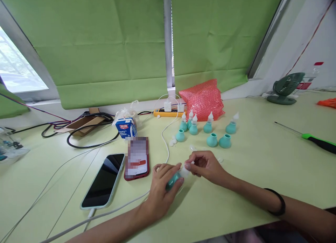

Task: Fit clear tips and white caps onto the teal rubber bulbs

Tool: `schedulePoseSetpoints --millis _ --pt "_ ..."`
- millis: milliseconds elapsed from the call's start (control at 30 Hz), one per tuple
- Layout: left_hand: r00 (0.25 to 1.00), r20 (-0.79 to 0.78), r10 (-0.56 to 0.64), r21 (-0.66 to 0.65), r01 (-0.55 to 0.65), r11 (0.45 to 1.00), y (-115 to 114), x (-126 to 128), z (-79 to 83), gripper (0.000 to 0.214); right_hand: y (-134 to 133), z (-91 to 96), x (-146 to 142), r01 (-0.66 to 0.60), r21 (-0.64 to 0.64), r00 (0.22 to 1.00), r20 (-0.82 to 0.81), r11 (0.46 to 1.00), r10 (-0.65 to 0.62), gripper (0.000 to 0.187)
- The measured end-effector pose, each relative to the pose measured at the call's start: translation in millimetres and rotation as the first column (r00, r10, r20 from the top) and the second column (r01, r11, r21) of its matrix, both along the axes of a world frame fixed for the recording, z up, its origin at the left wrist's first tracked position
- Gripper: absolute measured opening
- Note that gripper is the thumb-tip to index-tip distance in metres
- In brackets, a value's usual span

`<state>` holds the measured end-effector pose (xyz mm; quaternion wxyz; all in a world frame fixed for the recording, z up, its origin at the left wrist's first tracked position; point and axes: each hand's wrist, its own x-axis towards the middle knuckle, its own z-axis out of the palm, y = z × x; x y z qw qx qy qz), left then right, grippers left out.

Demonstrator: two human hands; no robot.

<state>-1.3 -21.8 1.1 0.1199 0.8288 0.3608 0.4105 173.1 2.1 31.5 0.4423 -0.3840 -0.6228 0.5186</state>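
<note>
My left hand (163, 190) is wrapped around the teal bulb (172, 181) of a small nasal aspirator, tilted to the right just above the table. A clear nozzle (184, 172) sticks out of the bulb toward my right hand (203, 166), whose thumb and forefinger pinch its tip end. Some white shows at those fingertips, too small to tell apart. Beyond my hands stand several finished-looking teal aspirators with clear and white tips, such as this aspirator (231, 125). Open-necked teal bulbs (212, 140) stand in front of them. Small white caps (173, 141) and a clear piece (193, 148) lie nearby.
Left of my hands lie a red-cased phone (149, 166) and a charging phone (103, 181). A white cable (126, 203) runs under my left arm. Farther back are a milk carton (126, 128), a power strip (168, 113) and red bubble wrap (203, 101). A screwdriver (319, 144) and fan (287, 87) are right.
</note>
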Motion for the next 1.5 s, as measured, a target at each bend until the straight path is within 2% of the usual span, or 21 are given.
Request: schedulePoseSetpoints --millis 67,100,167,233,300,367,500,633,700,767,833,900,933,967,1033,1067,1133,1233,1333,1500 --pt "1.0 0.025 0.019 -0.049 -0.017 0.999 -1 -2 0.6 0.038 1 15.7 6 0.186 0.15 0.982 -0.017 0.971 -0.186 0.033" --pt "0.999 0.033 0.029 -0.075 -0.026 0.997 -2 -3 1.1 0.04 3 24.4 11 0.286 0.235 0.957 -0.032 0.929 -0.287 0.032" --pt "0.999 0.028 0.026 -0.123 -0.022 0.992 -4 -4 2.4 0.039 10 41.2 23 0.442 0.382 0.888 -0.059 0.811 -0.456 0.032" --pt "1.0 -0.009 -0.004 -0.148 0.003 0.989 -7 -4 4.1 0.034 20 53.8 36 0.489 0.494 0.833 -0.02 0.719 -0.553 0.03" --pt "0.998 -0.056 -0.028 -0.148 0.019 0.989 -8 -3 6.0 0.03 35 60.0 47 0.48 0.599 0.786 0.032 0.641 -0.618 0.029" --pt "0.996 -0.086 -0.037 -0.14 0.025 0.99 -9 -2 7.3 0.027 52 59.9 54 0.432 0.674 0.743 0.109 0.599 -0.66 0.028" --pt "0.992 -0.117 -0.04 -0.152 0.022 0.988 -9 -1 8.1 0.025 86 46.6 62 0.302 0.735 0.653 0.304 0.607 -0.694 0.027" --pt "0.977 -0.197 -0.084 -0.162 0.053 0.985 -9 0 9.5 0.027 106 28.0 68 0.23 0.675 0.6 0.468 0.701 -0.649 0.027" --pt "0.958 -0.258 -0.126 -0.152 0.088 0.984 -10 1 10.6 0.03 110 21.4 70 0.232 0.672 0.571 0.491 0.703 -0.658 0.025" --pt "0.93 -0.329 -0.165 -0.133 0.127 0.983 -10 2 11.5 0.034 109 17.9 70 0.279 0.726 0.516 0.439 0.629 -0.736 0.024" --pt "0.897 -0.397 -0.192 -0.113 0.16 0.981 -10 4 11.8 0.034 104 16.9 67 0.327 0.809 0.442 0.325 0.488 -0.836 0.028" --pt "0.871 -0.447 -0.204 -0.097 0.18 0.979 -11 5 11.7 0.032 94 16.0 59 0.291 0.883 0.415 0.231 0.369 -0.88 0.029" --pt "0.86 -0.465 -0.21 -0.092 0.189 0.978 -11 5 11.6 0.031 88 14.8 53 0.221 0.909 0.441 0.23 0.354 -0.867 0.027" --pt "0.852 -0.479 -0.214 -0.088 0.196 0.977 -12 5 11.5 0.03 81 12.8 46 0.117 0.921 0.487 0.274 0.373 -0.829 0.025" --pt "0.84 -0.497 -0.215 -0.075 0.205 0.976 -12 6 11.3 0.028 69 5.9 31 -0.144 0.882 0.558 0.446 0.448 -0.7 0.022" --pt "0.838 -0.502 -0.213 -0.067 0.208 0.976 -12 6 11.2 0.027 63 1.1 24 -0.239 0.841 0.564 0.527 0.486 -0.636 0.021" --pt "0.838 -0.506 -0.204 -0.05 0.208 0.977 -12 6 11.0 0.025 56 -10.0 9 -0.329 0.766 0.542 0.632 0.552 -0.554 0.025" --pt "0.839 -0.507 -0.196 -0.031 0.209 0.977 -11 6 10.7 0.023 53 -24.8 -5 -0.388 0.688 0.494 0.717 0.613 -0.492 0.035" --pt "0.837 -0.511 -0.195 -0.021 0.214 0.977 -10 6 10.0 0.023 57 -31.5 -11 -0.392 0.647 0.477 0.751 0.654 -0.456 0.039" --pt "0.825 -0.533 -0.189 -0.02 0.212 0.977 -10 5 8.3 0.025 66 -33.0 -17 -0.384 0.618 0.444 0.775 0.686 -0.449 0.037"
